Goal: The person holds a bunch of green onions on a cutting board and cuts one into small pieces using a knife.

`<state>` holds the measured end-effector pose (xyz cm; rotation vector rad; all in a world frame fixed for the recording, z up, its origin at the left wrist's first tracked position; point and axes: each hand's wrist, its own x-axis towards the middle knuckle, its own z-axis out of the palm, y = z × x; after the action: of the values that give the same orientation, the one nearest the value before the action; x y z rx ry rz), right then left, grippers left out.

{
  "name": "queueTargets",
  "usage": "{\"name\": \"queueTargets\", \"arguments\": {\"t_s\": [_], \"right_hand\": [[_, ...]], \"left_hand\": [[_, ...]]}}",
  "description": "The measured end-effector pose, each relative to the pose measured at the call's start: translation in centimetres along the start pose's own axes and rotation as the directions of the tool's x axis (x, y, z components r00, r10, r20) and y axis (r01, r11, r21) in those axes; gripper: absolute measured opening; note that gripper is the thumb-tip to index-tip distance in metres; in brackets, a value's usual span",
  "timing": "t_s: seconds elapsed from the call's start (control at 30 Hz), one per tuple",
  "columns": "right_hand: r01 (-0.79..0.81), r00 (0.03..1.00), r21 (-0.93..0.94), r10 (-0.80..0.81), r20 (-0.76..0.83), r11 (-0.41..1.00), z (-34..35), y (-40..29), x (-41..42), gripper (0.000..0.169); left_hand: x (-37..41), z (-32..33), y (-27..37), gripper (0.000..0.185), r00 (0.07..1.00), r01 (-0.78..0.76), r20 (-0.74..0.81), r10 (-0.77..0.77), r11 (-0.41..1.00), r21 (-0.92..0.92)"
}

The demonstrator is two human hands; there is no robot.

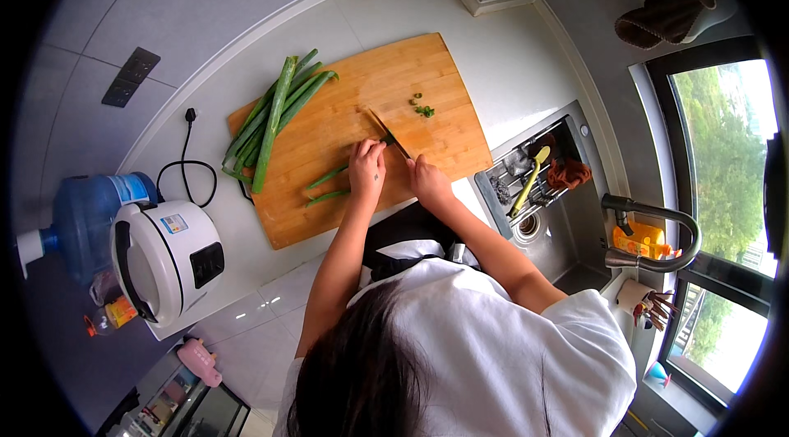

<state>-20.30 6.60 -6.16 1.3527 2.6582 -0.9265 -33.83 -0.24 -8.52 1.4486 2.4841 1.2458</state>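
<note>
My right hand (429,183) grips a kitchen knife (391,135), its blade pointing away from me over the bamboo cutting board (400,67). Just left of the blade, my left hand (367,167) is closed on green scallion stalks (328,176), whose loose ends stick out on its left side. The cut end shows beside the knife. Right of the blade lie a few chopped scallion pieces (424,109). A bundle of long whole scallions (274,115) rests across the board's left edge, partly over the countertop.
A white rice cooker (166,258) and a blue water jug (92,221) stand at the left, with a black power cord (183,162) on the counter. To the right is a steel sink (573,277) with a rack holding a green-handled brush (530,181) and a brown cloth (568,174), beside a curved faucet (690,234).
</note>
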Motion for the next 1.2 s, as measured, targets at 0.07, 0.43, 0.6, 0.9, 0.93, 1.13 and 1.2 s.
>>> {"name": "queueTargets", "arguments": {"t_s": [0.07, 0.43, 0.6, 0.9, 0.93, 1.13, 1.2], "right_hand": [[-0.017, 1.0, -0.005, 0.018, 0.015, 1.0, -0.2, -0.6, 0.4, 0.041], [-0.006, 1.0, -0.006, 0.006, 0.011, 1.0, 0.0, -0.4, 0.5, 0.04], [0.017, 1.0, -0.041, -0.017, 0.011, 0.999, 0.2, 0.9, -0.4, 0.04], [-0.013, 0.999, -0.013, 0.014, 0.042, 1.0, -1.5, 1.4, -1.8, 0.039], [-0.011, 0.999, -0.015, 0.012, 0.043, 1.0, -1.6, 1.6, -1.6, 0.039], [0.028, 0.999, -0.011, -0.028, -0.046, 1.0, -2.8, 3.0, 0.3, 0.04], [-0.07, 0.996, 0.016, 0.07, -0.056, 0.997, -3.5, 3.3, 1.5, 0.043]], "left_hand": [[0.0, 0.0, 0.0, 0.012, 1.0, 0.001, 0.0, -0.001, 1.0, 0.001], [0.0, 0.2, -0.2, 0.01, 1.0, -0.015, -0.024, 0.015, 1.0, 0.008], [-0.1, 0.3, -0.3, 0.011, 1.0, -0.003, -0.007, 0.003, 1.0, -0.005], [0.0, 0.0, 0.0, 0.01, 1.0, -0.012, -0.024, 0.012, 1.0, 0.001], [0.0, 0.0, 0.0, 0.009, 1.0, -0.014, -0.024, 0.014, 1.0, 0.006], [0.0, 0.0, -0.1, 0.006, 1.0, -0.014, -0.017, 0.014, 1.0, -0.006], [0.0, 0.0, -0.1, 0.006, 1.0, -0.003, -0.014, 0.003, 1.0, -0.009]]}}
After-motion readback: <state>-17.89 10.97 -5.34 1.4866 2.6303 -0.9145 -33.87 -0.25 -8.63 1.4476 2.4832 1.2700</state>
